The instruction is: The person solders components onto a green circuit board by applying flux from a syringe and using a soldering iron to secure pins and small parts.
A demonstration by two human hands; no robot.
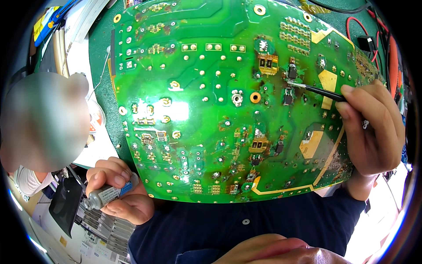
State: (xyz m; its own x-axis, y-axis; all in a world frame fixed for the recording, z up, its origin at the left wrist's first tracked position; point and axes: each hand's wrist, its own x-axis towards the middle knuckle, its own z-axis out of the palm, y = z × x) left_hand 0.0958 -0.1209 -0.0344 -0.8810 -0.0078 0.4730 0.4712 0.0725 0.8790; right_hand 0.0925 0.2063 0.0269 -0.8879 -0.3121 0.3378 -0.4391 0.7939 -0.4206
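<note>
A large green circuit board (220,127) fills the middle, with rows of soldered parts and brown scorched patches on it. My right hand (373,127), at the board's right side, pinches a slim black tool (323,93) with a silvery tip. That tip touches or hovers just over small black chips (288,96) in the upper right part of the board; I cannot tell which. Below the board's lower left corner, my left hand (121,193) has its fingers closed around a small grey bottle (104,196) with a label, its neck pointing left.
A green mat (100,57) lies under the board. At the far right are red and black cables (373,42) and an orange handle (393,61). A blue-handled tool (55,20) and a white sheet (81,57) are at the upper left. Another person (44,123) is at the left.
</note>
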